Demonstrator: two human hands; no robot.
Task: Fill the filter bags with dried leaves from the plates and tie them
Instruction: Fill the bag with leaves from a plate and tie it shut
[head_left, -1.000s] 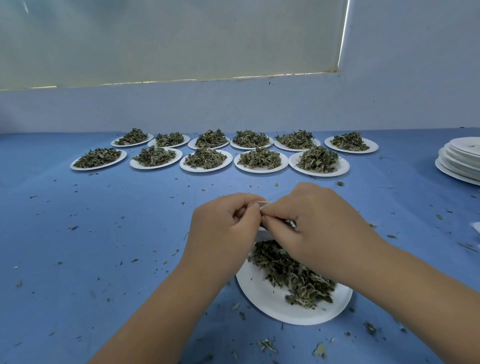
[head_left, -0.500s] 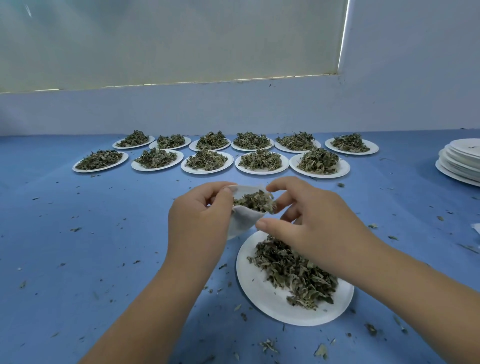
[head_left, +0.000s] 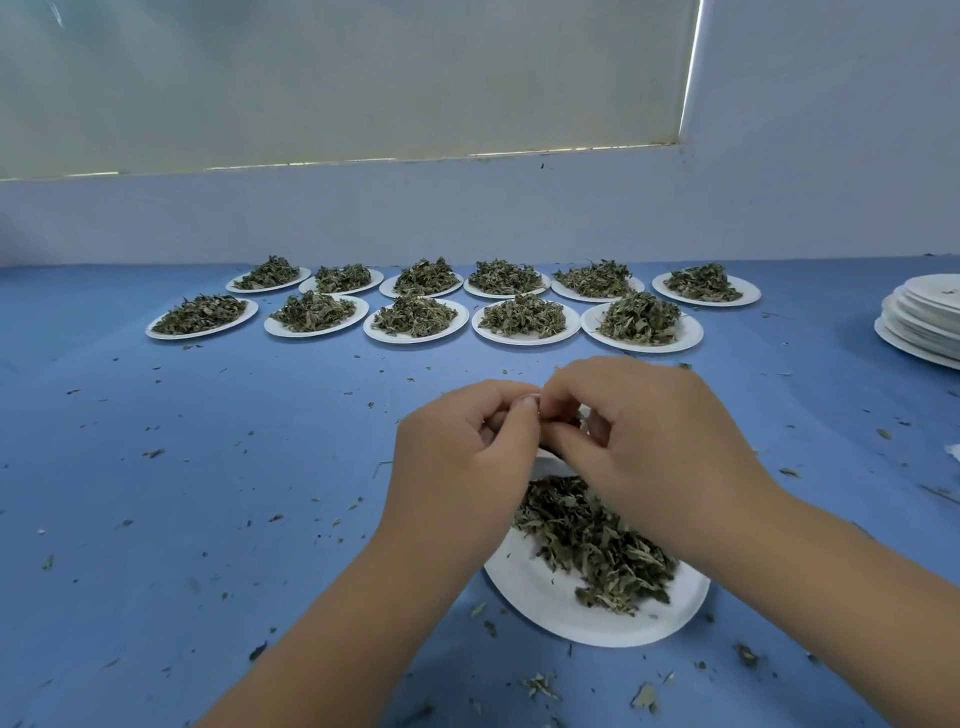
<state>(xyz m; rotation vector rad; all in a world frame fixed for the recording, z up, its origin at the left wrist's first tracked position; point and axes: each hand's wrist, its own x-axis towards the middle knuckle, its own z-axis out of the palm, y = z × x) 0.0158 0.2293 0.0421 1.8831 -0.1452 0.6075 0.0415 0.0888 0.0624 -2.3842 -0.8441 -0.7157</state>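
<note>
Both hands hang close together just above the far edge of the near plate (head_left: 561, 608), their fingertips meeting. The left hand (head_left: 462, 457) has its fingers curled in, thumb and forefinger pinched tight, and the right hand (head_left: 649, 447) curls toward it in the same narrow pinch. Between them they hold the filter bag (head_left: 549, 456), which is almost wholly hidden behind the knuckles. Only a white sliver shows under the hands, above the plate's far rim, so its fill cannot be told. Dried leaves (head_left: 592, 545) lie heaped on the near plate, partly under the right wrist. Well beyond that plate stand two rows of leaf-filled plates (head_left: 415, 339), and far to its right sits a stack of empty plates (head_left: 919, 332). Leaf crumbs dot the blue table cover (head_left: 182, 493) all round the near plate.
</note>
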